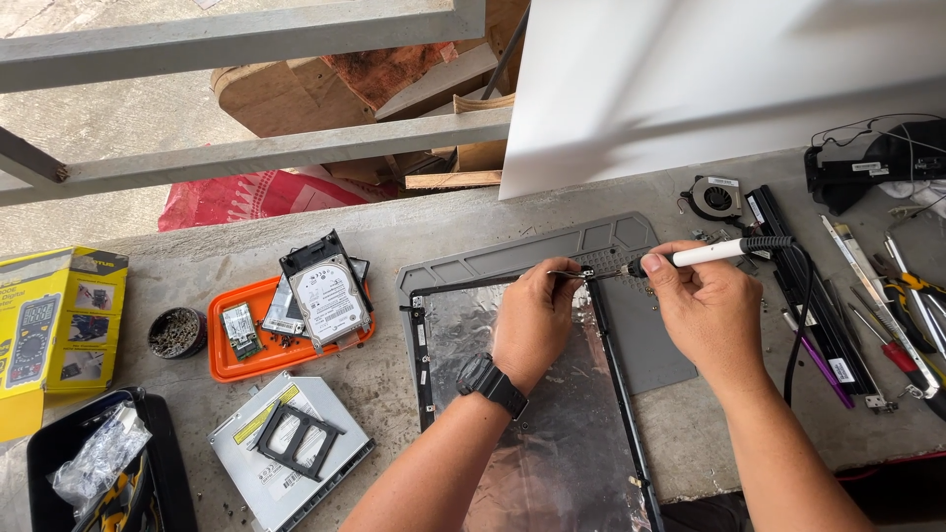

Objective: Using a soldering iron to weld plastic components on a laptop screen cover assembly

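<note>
Meanwhile, my right hand [705, 305] grips a white screwdriver [714, 252], its long axis pointing left toward the lid frame's top corner [588, 278], where my closed left hand [532, 315] pinches tweezers [562, 273]

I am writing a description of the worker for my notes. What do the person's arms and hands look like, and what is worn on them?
Both forearms are bare, with no sleeves in view and no gloves. The left hand has a black wristwatch with a chunky case and a dark strap on its wrist. The right hand and its wrist carry nothing: no watch, band or ring can be seen.
</note>
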